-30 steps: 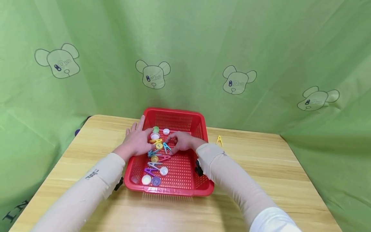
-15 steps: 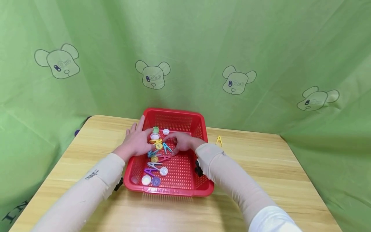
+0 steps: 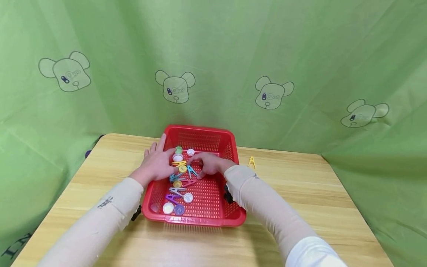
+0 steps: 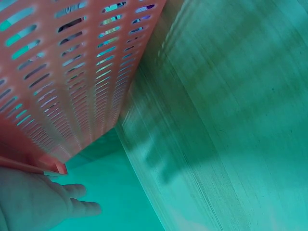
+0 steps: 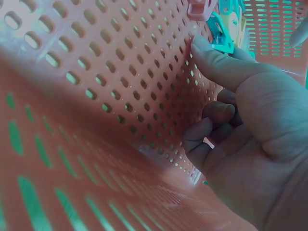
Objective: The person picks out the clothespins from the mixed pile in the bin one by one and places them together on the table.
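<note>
Left hand [image 3: 156,164] was spread over nine-o'clock rim of red basket [image 3: 200,221]. Near basket middle, light-blue clothespin [image 3: 189,169] was bordered at three o'clock by right hand [image 3: 211,163]; whether pinched, could not be told.

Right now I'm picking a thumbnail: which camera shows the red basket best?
The head view: the red basket fits wholly in frame, though partly covered. The left wrist view shows only part of its outside; the right wrist view, parts of floor and walls.
</note>
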